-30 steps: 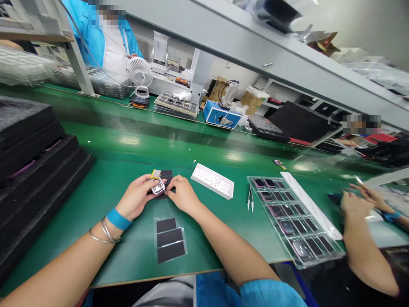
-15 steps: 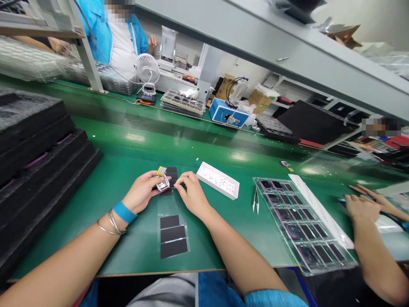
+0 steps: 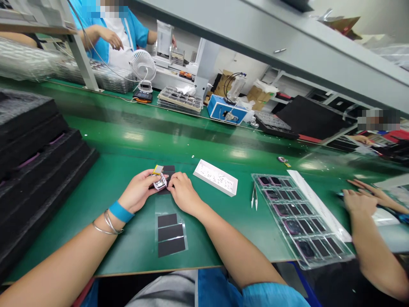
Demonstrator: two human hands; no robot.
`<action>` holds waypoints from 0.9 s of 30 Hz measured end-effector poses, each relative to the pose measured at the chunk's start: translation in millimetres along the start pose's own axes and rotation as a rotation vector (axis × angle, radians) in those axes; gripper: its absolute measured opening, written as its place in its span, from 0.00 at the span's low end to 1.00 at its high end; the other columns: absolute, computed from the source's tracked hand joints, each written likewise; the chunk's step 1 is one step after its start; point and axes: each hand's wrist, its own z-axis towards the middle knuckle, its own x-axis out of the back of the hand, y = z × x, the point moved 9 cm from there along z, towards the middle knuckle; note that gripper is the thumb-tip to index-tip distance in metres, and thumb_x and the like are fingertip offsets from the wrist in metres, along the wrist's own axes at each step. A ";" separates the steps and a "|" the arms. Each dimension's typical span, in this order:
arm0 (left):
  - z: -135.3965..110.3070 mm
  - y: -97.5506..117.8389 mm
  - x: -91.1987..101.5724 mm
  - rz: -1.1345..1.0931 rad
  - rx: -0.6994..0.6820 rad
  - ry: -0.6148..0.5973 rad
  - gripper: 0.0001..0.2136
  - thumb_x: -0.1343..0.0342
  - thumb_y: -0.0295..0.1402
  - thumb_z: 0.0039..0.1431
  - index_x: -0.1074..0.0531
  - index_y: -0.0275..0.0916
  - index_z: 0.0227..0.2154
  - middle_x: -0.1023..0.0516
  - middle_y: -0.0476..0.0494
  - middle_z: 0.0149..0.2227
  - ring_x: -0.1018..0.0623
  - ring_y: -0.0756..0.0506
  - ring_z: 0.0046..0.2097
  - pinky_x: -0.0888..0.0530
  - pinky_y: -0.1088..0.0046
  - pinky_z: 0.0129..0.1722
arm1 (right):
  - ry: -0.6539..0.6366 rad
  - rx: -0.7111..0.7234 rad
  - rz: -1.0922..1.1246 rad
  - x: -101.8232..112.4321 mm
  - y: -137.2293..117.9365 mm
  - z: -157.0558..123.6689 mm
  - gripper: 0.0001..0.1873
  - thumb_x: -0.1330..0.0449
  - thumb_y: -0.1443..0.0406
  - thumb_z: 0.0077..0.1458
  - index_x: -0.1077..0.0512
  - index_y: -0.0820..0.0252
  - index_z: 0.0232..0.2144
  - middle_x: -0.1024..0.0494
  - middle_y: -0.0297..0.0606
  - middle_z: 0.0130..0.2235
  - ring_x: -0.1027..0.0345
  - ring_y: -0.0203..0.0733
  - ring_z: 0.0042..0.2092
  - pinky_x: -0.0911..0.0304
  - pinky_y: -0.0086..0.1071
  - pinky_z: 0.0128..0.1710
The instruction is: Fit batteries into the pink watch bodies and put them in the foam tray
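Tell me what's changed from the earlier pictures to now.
The right hand drew slightly away from the small device, then moved back left beside it; contact is unclear. The left hand kept its hold. Tweezers and white box stayed put.

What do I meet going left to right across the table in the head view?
Black stack, left hand, device, right hand, white box, tweezers, tray, another person's hands.
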 end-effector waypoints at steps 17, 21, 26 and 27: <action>-8.2 -1.5 -13.9 0.212 -0.011 -0.122 0.17 0.34 0.36 0.43 0.27 0.36 0.37 0.23 0.44 0.31 0.24 0.47 0.32 0.23 0.72 0.31 | 0.181 -0.092 0.971 33.0 10.3 -10.1 0.07 0.35 0.65 0.43 0.31 0.60 0.22 0.23 0.37 0.29 0.29 0.40 0.33 0.34 0.35 0.37; -8.3 -3.1 -16.2 0.253 -0.024 -0.141 0.20 0.33 0.38 0.41 0.26 0.36 0.39 0.23 0.45 0.30 0.25 0.47 0.31 0.23 0.72 0.31 | 0.169 -0.099 0.953 30.1 9.8 -9.9 0.09 0.35 0.65 0.43 0.33 0.60 0.24 0.25 0.33 0.27 0.33 0.35 0.28 0.37 0.30 0.32; -7.1 -5.1 -17.5 0.296 -0.028 -0.169 0.21 0.34 0.40 0.41 0.25 0.36 0.39 0.22 0.44 0.32 0.24 0.47 0.31 0.23 0.72 0.31 | 0.142 -0.040 0.847 31.2 -0.4 -11.5 0.10 0.37 0.67 0.46 0.36 0.58 0.30 0.25 0.31 0.30 0.34 0.33 0.30 0.39 0.30 0.34; -7.0 -5.7 -17.7 0.300 -0.027 -0.175 0.21 0.34 0.40 0.41 0.26 0.36 0.40 0.22 0.44 0.33 0.24 0.47 0.31 0.23 0.72 0.31 | 0.138 -0.040 0.828 31.0 -1.5 -11.9 0.10 0.38 0.67 0.46 0.37 0.58 0.31 0.25 0.31 0.31 0.33 0.34 0.31 0.39 0.30 0.34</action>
